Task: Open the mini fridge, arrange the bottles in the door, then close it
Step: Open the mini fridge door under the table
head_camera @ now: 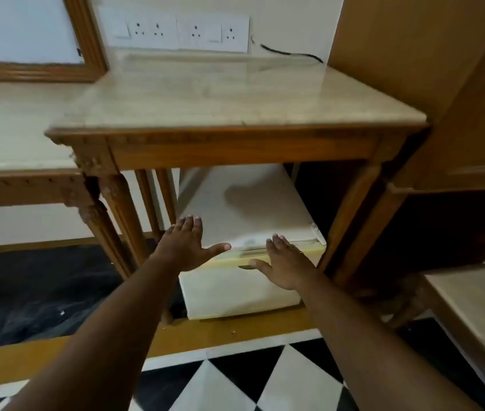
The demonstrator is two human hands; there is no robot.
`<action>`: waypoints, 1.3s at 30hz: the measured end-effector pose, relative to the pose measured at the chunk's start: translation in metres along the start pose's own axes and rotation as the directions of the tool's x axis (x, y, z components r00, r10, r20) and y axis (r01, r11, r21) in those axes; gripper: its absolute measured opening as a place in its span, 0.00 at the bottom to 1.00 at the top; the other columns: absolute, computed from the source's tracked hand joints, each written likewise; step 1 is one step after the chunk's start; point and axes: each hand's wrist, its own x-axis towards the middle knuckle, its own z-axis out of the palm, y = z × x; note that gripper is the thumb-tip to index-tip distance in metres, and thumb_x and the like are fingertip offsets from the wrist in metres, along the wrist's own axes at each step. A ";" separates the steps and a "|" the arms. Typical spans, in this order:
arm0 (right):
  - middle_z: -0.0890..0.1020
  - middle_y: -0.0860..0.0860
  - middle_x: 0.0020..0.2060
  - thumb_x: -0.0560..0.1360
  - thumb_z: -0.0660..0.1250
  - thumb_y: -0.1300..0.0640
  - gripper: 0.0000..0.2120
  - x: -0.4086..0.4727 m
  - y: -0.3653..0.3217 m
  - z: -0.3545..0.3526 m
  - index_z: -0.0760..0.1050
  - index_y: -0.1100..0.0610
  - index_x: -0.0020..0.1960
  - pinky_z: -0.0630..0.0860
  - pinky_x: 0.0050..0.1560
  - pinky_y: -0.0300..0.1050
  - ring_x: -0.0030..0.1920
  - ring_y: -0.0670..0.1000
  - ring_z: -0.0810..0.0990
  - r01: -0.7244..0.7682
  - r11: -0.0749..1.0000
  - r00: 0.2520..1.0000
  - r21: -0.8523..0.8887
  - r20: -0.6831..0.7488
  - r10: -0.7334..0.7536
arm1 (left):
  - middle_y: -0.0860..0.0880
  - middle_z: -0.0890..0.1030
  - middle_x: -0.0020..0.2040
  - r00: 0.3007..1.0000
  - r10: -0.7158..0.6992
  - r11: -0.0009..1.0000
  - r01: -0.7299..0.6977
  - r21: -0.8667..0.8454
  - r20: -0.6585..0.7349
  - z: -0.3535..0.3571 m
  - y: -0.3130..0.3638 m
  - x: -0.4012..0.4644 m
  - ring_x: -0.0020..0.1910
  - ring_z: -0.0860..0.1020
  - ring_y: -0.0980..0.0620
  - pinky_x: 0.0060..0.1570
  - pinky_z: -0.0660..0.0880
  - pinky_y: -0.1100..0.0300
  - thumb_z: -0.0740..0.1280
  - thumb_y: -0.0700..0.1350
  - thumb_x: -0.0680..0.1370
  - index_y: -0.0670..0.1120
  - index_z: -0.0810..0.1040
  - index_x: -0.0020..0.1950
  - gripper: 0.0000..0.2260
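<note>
A white mini fridge [244,203] stands under a wooden table with a marble top [235,99]. Its door [235,292] faces me and is shut. My left hand [186,244] is stretched out flat, fingers spread, over the fridge's front left top corner. My right hand [285,262] is also flat with fingers apart, over the top front edge of the door near a dark handle recess [245,266]. Neither hand holds anything. No bottles are in sight.
Carved table legs [116,215] flank the fridge on the left, another leg [351,221] on the right. A wooden cabinet [443,84] stands at right. Wall sockets [176,32] and a black cable [291,53] are behind. The floor has black and white tiles [235,381].
</note>
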 end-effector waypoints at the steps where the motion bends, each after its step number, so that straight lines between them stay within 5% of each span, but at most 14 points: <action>1: 0.45 0.55 0.79 0.76 0.46 0.30 0.42 0.018 0.007 0.018 0.45 0.59 0.78 0.44 0.77 0.52 0.78 0.53 0.42 0.002 1.000 1.000 -0.007 -0.031 -0.002 | 0.40 0.46 0.85 1.000 -0.010 1.000 0.010 -0.002 -0.026 0.019 -0.003 0.015 0.84 0.45 0.42 0.80 0.46 0.45 0.43 0.82 0.67 0.42 0.45 0.84 0.57; 6: 0.50 0.58 0.79 0.77 0.47 0.31 0.40 0.124 0.030 0.068 0.51 0.58 0.78 0.48 0.77 0.57 0.78 0.58 0.46 0.016 0.999 0.984 -0.032 -0.178 -0.021 | 0.42 0.46 0.85 0.999 -0.045 0.998 0.045 -0.043 -0.007 0.111 -0.021 0.086 0.84 0.44 0.43 0.81 0.44 0.43 0.47 0.71 0.80 0.43 0.46 0.85 0.43; 9: 0.50 0.58 0.79 0.71 0.47 0.24 0.44 0.178 0.037 0.076 0.54 0.50 0.77 0.47 0.75 0.64 0.77 0.62 0.45 -0.009 0.997 0.957 -0.076 -0.289 -0.014 | 0.43 0.48 0.85 0.993 0.012 0.999 -0.016 -0.028 -0.121 0.143 -0.046 0.108 0.84 0.45 0.45 0.81 0.47 0.43 0.49 0.66 0.83 0.43 0.50 0.85 0.37; 13: 0.41 0.58 0.79 0.54 0.45 0.13 0.62 0.191 0.037 0.095 0.43 0.49 0.78 0.38 0.71 0.71 0.76 0.63 0.32 -0.112 0.994 0.943 -0.009 -0.317 0.103 | 0.46 0.45 0.85 0.998 0.031 0.999 -0.032 -0.022 -0.063 0.138 -0.053 0.124 0.84 0.42 0.47 0.81 0.42 0.46 0.47 0.65 0.84 0.49 0.47 0.85 0.34; 20: 0.28 0.55 0.75 0.42 0.47 0.11 0.72 0.188 0.043 0.104 0.32 0.47 0.76 0.31 0.68 0.73 0.70 0.63 0.20 -0.092 0.995 0.934 0.023 -0.344 0.094 | 0.51 0.38 0.85 0.999 -0.012 0.992 0.018 0.123 -0.053 0.135 -0.059 0.166 0.83 0.37 0.44 0.80 0.39 0.42 0.43 0.73 0.78 0.61 0.42 0.84 0.36; 30: 0.22 0.53 0.70 0.46 0.49 0.11 0.69 0.139 0.060 0.121 0.25 0.47 0.74 0.25 0.68 0.68 0.68 0.58 0.17 -0.056 0.998 0.958 -0.036 -0.285 0.043 | 0.50 0.40 0.85 0.990 -0.005 0.996 0.018 0.091 -0.143 0.138 -0.054 0.163 0.83 0.41 0.44 0.80 0.43 0.44 0.46 0.73 0.79 0.61 0.44 0.84 0.35; 39: 0.29 0.54 0.76 0.51 0.43 0.12 0.68 0.033 0.115 0.139 0.31 0.54 0.76 0.29 0.72 0.65 0.71 0.57 0.21 -0.307 0.951 0.899 -0.032 -0.338 0.278 | 0.47 0.39 0.85 0.990 0.067 0.985 -0.047 0.165 -0.121 0.141 -0.060 0.164 0.83 0.42 0.43 0.80 0.43 0.42 0.42 0.71 0.78 0.61 0.42 0.83 0.35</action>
